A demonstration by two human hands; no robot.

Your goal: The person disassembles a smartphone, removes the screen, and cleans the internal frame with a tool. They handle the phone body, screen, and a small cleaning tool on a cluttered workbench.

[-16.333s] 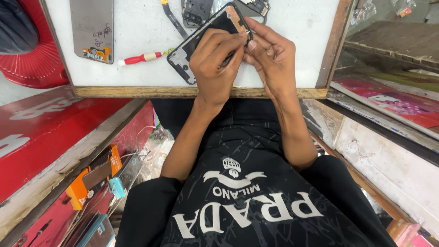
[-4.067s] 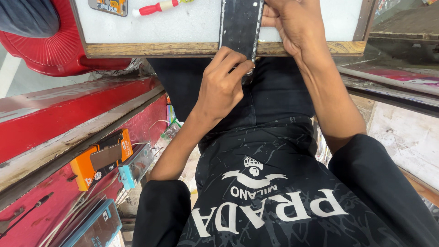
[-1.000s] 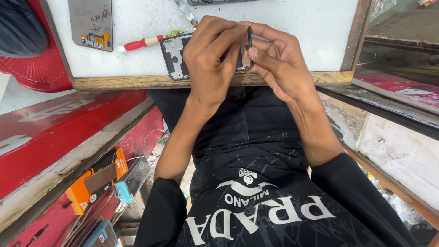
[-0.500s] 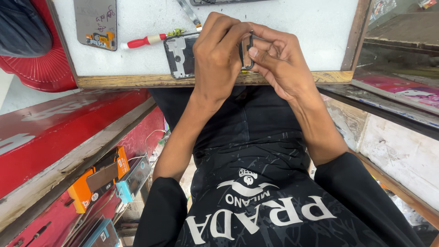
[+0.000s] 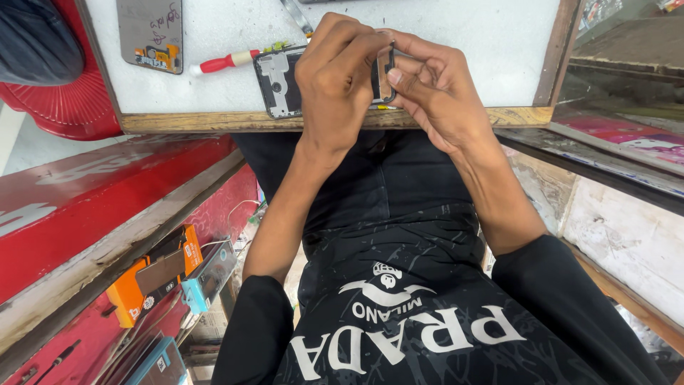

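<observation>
Bright even daylight, soft faint shadows, sharp centre, slight wide-angle stretch and blur at edges.

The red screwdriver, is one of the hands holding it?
No, the red screwdriver lies alone on the white board, while both hands grip the opened phone.

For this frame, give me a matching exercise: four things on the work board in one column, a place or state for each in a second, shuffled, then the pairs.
Things
1. opened phone
2. red-handled screwdriver
3. grey back cover
4. small dark part

Places or states
A. pinched between the fingertips of both hands
B. far left on the white board, apart from the hands
C. lying just left of the opened phone
D. partly under the left hand, near the wooden edge

Pairs: 1-D, 2-C, 3-B, 4-A
</observation>
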